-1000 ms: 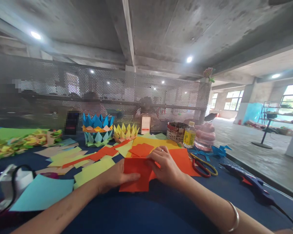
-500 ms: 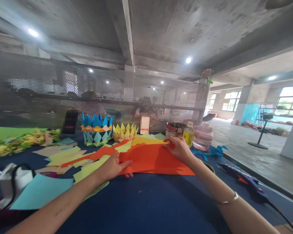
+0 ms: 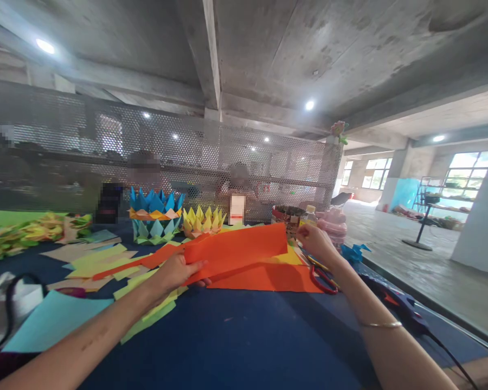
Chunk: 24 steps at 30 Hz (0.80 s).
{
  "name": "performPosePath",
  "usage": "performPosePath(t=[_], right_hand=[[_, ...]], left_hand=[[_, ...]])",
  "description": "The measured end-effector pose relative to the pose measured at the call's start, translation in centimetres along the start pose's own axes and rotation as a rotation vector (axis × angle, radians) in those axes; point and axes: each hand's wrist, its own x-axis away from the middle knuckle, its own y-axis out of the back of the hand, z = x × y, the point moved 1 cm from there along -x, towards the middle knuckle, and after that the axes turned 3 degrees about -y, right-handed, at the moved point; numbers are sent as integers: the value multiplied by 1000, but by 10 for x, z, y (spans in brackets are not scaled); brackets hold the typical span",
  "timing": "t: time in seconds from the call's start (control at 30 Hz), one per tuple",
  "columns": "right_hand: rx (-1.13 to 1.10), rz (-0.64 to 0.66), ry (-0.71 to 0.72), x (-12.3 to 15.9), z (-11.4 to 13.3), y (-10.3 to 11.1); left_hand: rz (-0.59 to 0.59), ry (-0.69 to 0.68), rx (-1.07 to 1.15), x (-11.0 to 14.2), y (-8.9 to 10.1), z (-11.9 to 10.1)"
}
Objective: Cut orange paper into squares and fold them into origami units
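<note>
My left hand (image 3: 183, 271) is closed on the left end of an orange paper sheet (image 3: 239, 244), its thumb lying on the front. The sheet's right end is lifted and free. Beneath it, flat on the dark blue table cover, lies another orange sheet (image 3: 268, 277), with yellow paper (image 3: 290, 256) behind. My right hand (image 3: 315, 245) hovers to the right of the sheet with its fingers curled together; whatever they hold, if anything, is hidden. Just under my right wrist is a pair of red-handled scissors (image 3: 324, 280).
Stacked blue, orange and green folded-paper rings (image 3: 156, 214) and a yellow paper crown (image 3: 203, 221) stand behind. Paper pieces (image 3: 101, 262) cover the left. A pink bottle (image 3: 333, 225), blue paper scraps (image 3: 354, 252) and a corded glue gun (image 3: 396, 303) are right. A perforated screen (image 3: 260, 157) stands behind.
My right hand has let go of the orange paper and moved right, its fingers curling in. The upper sheet has lifted off the one beneath and shifted left with my left hand.
</note>
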Motion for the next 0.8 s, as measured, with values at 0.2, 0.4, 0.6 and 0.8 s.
performPosePath(t=[0.2,0.4,0.6,0.8], right_hand=[[329,321,-236,7,-29,12],[399,406,-242,12,-27,5],[299,182,-125,20,7,1],[-62,114,47,37,64,-24]], left_hand=[[-96,-6,45,-8,2,5],[-119,-13,54,-6,2,1],[-145,-14,80,-2,0,-11],[-199,-84,131,-5,1,-11]])
